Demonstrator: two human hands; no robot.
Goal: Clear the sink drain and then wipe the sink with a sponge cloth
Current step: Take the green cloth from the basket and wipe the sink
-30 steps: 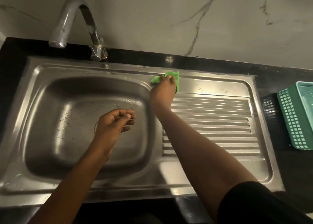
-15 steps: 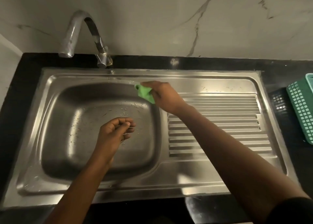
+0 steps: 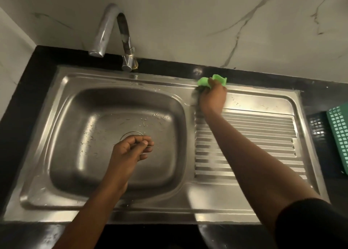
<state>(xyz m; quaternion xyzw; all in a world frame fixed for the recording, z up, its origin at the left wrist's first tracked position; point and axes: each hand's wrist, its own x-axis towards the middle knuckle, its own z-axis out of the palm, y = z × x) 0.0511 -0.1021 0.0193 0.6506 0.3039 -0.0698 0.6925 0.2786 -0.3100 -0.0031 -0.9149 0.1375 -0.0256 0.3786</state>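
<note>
A steel sink (image 3: 150,209) fills the view, its basin on the left and a ribbed drainboard (image 3: 259,134) on the right. The round drain (image 3: 130,134) shows partly at the basin's bottom. My left hand (image 3: 130,152) hovers over the drain with thumb and fingers curled together; I see nothing between them. My right hand (image 3: 212,98) grips a bright green sponge cloth (image 3: 219,78) and presses it on the sink's back rim, just right of the basin's far right corner. Water drops and small specks dot the basin's far wall.
A curved chrome faucet (image 3: 113,28) stands behind the basin. Black counter (image 3: 28,98) surrounds the sink, below a marble-look wall. A green perforated basket (image 3: 339,135) sits at the right edge on the counter.
My right hand has swept the cloth from the basin's far right corner back to the right along the sink's back rim. My left hand has stayed curled over the drain.
</note>
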